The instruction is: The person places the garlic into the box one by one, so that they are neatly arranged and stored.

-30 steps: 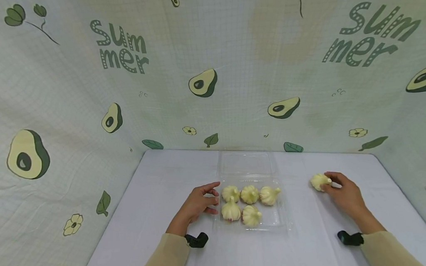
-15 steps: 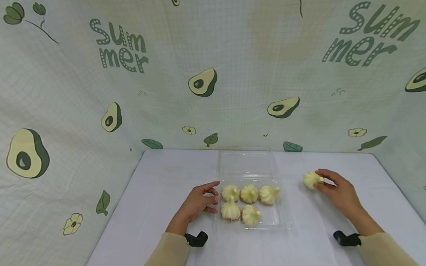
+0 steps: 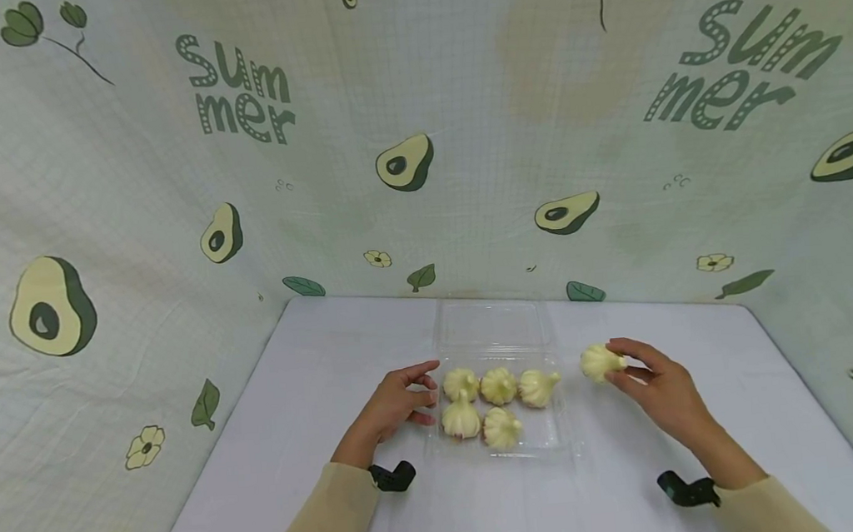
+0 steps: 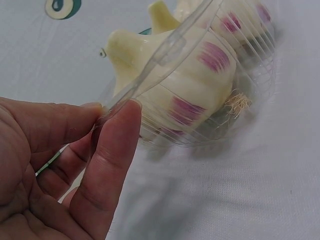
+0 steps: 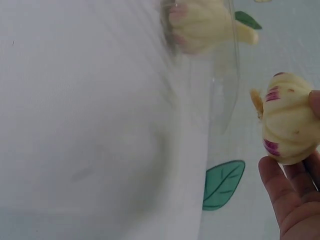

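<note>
A clear plastic clamshell box (image 3: 542,445) lies with its lid folded back on the white table. Several pale garlic bulbs (image 3: 499,386) sit inside it in two rows, and the front right part of the box has none. At the box's left side my left hand (image 3: 396,406) pinches the rim (image 4: 165,55) between thumb and finger, as the left wrist view shows. My right hand (image 3: 662,389) holds another garlic bulb (image 5: 290,120) by thumb and fingers, just right of the box. Purple streaks and a root tuft show on that bulb in the right wrist view.
The transparent lid (image 3: 493,327) lies flat behind the box. A cloth printed with avocados (image 3: 405,163) hangs behind and at both sides of the table (image 3: 327,341). A black wrist camera (image 3: 393,476) is strapped to each arm.
My right hand has moved left with the garlic bulb, from the table's right part to near the box. The left hand and the box have stayed in place.
</note>
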`<state>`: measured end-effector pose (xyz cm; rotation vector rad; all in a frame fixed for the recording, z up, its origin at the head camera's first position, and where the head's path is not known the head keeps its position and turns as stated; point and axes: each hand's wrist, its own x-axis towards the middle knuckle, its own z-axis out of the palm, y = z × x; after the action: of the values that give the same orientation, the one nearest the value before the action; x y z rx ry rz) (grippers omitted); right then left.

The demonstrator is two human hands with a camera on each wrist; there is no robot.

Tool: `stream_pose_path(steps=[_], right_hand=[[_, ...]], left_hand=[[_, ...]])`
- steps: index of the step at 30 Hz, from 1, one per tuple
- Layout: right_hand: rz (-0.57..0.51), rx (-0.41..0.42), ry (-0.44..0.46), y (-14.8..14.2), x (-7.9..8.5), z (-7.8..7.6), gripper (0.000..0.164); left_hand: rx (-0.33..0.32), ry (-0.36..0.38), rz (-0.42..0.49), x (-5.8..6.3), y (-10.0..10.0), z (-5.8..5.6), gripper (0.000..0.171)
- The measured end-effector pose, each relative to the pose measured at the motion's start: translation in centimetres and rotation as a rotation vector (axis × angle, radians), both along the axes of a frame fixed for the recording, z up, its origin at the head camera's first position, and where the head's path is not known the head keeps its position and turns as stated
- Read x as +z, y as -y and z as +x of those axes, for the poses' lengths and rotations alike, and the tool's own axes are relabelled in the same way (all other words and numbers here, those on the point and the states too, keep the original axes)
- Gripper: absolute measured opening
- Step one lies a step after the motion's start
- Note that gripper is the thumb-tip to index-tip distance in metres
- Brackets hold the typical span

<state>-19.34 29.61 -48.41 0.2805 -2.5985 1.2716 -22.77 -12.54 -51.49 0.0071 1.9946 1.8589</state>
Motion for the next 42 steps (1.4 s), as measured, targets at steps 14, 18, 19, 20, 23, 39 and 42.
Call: stream_pose_path(steps=[14,18,19,20,23,39,42], right_hand=[[-0.024,0.155,-0.143,4.1,0.8,1.7,0.051],[-0.029,0.167,-0.158,4.8,0.8,2.1,0.050],[-0.030,0.167,-0.155,4.9,0.7,2.3,0.049],[-0.026,0.168,-0.151,5.1,0.7,2.4,0.048],[0.003,0.169,-0.136,5.6,0.1,2.8,0.045],[0.088,0.124,-0.153,7.0,-2.8,3.7,0.048],[0.097,0.112,-0.148,7.2,-2.9,3.8,0.045]], left_hand=[[0.008,0.003,0.002,0.0,0.0,-0.1,0.063],[0.006,0.000,-0.006,0.0,-0.1,0.0,0.063],[0.006,-0.001,-0.006,0.1,-0.1,0.0,0.063],[0.006,-0.001,-0.007,0.1,-0.1,0.0,0.063],[0.009,0.002,-0.004,0.1,0.0,0.0,0.063],[0.003,-0.005,0.000,-0.1,0.0,0.1,0.063],[0.001,-0.005,0.001,-0.2,0.0,0.1,0.063]])
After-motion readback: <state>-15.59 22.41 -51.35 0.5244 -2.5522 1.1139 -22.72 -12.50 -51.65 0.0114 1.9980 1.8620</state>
